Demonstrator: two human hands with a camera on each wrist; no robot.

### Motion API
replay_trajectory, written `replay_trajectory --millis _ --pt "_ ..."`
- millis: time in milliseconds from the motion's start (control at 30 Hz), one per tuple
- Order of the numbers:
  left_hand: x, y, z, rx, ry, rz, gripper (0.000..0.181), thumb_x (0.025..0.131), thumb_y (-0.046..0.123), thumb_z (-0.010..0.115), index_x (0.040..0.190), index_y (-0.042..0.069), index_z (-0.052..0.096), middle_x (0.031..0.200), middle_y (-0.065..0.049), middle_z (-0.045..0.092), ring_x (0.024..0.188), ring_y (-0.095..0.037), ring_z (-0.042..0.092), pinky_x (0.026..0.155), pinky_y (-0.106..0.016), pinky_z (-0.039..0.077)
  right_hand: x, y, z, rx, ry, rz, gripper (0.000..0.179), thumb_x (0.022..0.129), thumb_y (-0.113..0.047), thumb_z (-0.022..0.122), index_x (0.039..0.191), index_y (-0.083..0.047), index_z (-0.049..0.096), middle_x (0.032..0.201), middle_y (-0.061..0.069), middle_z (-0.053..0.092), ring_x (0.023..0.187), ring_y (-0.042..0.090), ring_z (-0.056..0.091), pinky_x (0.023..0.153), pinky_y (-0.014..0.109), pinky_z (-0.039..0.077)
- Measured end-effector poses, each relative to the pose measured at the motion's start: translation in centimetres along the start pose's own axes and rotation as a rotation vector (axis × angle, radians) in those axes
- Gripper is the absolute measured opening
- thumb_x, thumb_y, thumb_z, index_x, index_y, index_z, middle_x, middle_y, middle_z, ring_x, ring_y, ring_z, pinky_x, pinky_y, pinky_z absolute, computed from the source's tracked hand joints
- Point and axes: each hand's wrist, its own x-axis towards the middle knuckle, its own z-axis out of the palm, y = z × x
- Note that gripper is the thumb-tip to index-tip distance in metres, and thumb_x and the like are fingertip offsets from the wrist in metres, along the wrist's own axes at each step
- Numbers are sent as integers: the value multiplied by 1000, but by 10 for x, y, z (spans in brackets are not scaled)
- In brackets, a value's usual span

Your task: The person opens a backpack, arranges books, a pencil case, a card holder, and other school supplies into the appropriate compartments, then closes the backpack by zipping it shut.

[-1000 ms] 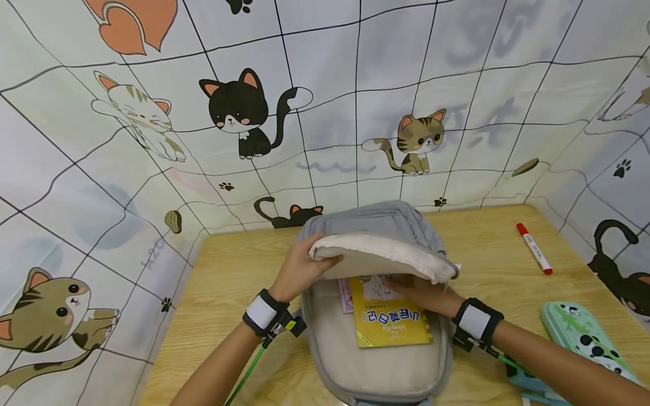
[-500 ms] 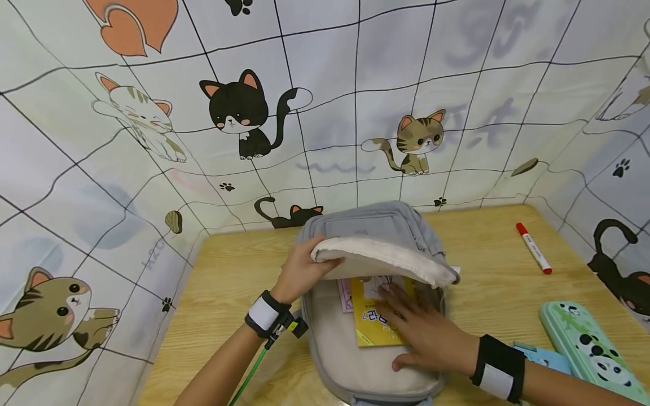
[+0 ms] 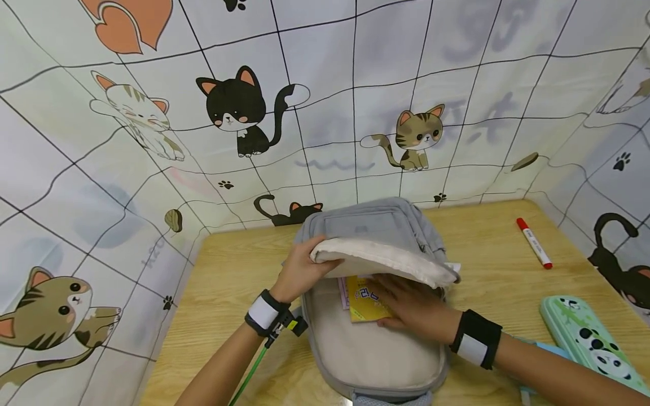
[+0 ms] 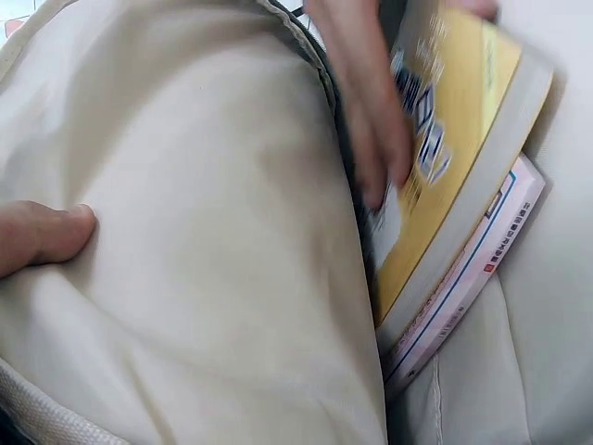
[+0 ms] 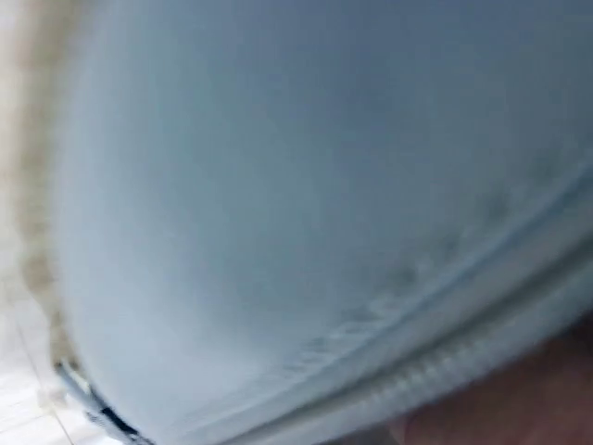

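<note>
A grey backpack [image 3: 378, 361] with a cream lining lies unzipped on the table. My left hand [image 3: 303, 265] grips the edge of its raised front flap [image 3: 386, 256], thumb on the lining. Inside lies a yellow book [image 3: 365, 309] with its upper part hidden under the flap. Under it a thinner pink book [image 4: 468, 269] shows along its edge in the left wrist view. My right hand [image 3: 415, 309] rests on the yellow cover, fingers extended and their tips under the flap. The right wrist view is blurred and mostly filled by grey-blue backpack fabric [image 5: 259, 204].
To the right are a green panda pencil case [image 3: 591, 338] and a light blue item [image 3: 553, 349] partly behind the right forearm. A red-capped marker [image 3: 534, 243] lies farther back on the wooden table [image 3: 238, 282]. A cat-print sheet [image 3: 335, 113] hangs behind.
My right hand came out to the lower part of the yellow book's cover, then moved back up under the flap. The book slid deeper with it. My left hand kept its grip.
</note>
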Motion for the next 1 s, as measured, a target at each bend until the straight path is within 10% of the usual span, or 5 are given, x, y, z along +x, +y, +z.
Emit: replay_trajectory --millis 433,567,767,1000 --pt "-6 16 -7 -14 -45 17 26 83 8 73 108 9 66 109 -9 69 103 -17 64 87 -32 51 36 21 7 261 -35 -6 69 87 -38 67 145 -23 32 120 -6 49 102 3 47 89 25 44" --pt "-5 14 -6 -19 -44 18 26 82 9 74 107 10 66 107 -7 70 100 -14 63 86 -30 51 32 11 -2 128 -16 -6 65 85 -44 68 139 -18 43 123 -1 50 112 10 49 95 30 44" --pt "-18 2 0 9 -63 42 24 82 7 72 103 14 67 100 -4 71 90 -9 63 79 -25 50 18 -43 -56 -8 -80 -210 67 87 -52 62 140 -15 46 144 3 46 130 20 47 102 35 44" --pt "-44 -40 21 303 -113 327 33 74 17 77 104 27 66 95 14 70 86 4 64 75 -16 50 32 -77 -149 466 -67 -481 39 98 -34 51 136 -26 48 137 -13 52 122 -2 51 95 18 46"
